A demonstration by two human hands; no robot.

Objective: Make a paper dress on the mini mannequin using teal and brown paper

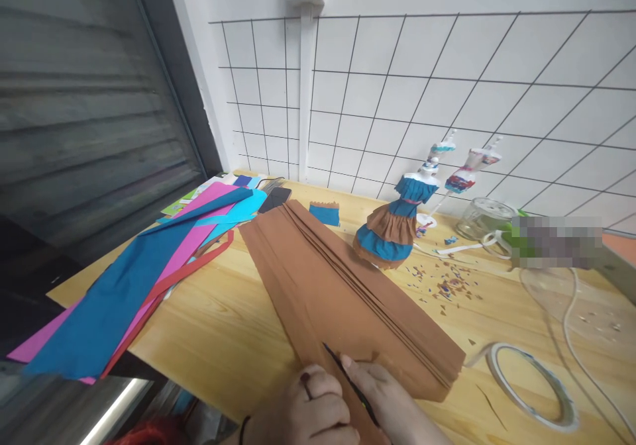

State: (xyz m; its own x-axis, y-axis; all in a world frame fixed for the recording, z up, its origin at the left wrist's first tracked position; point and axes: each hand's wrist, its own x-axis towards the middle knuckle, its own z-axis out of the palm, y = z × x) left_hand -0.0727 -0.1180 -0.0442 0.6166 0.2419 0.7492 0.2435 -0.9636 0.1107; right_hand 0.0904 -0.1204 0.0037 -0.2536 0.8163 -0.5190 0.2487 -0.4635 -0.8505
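Observation:
A large brown crepe-paper sheet with several folded layers lies slantwise on the wooden table. At its near edge, my left hand has its fingers curled against a strip of the brown paper; a dark ring is on one finger. My right hand is closed around a slim black cutting tool, one fingertip close beside the blade. The tool points up and left over the brown paper, between both hands. Its lower end is partly hidden, so whether it is scissors or a knife is unclear.
Blue, pink and red paper strips overhang the left edge. Behind the brown sheet are a phone and a blue piece. A ruffled dress figure, paper scraps, a glass jar, tape roll and white cable occupy the right.

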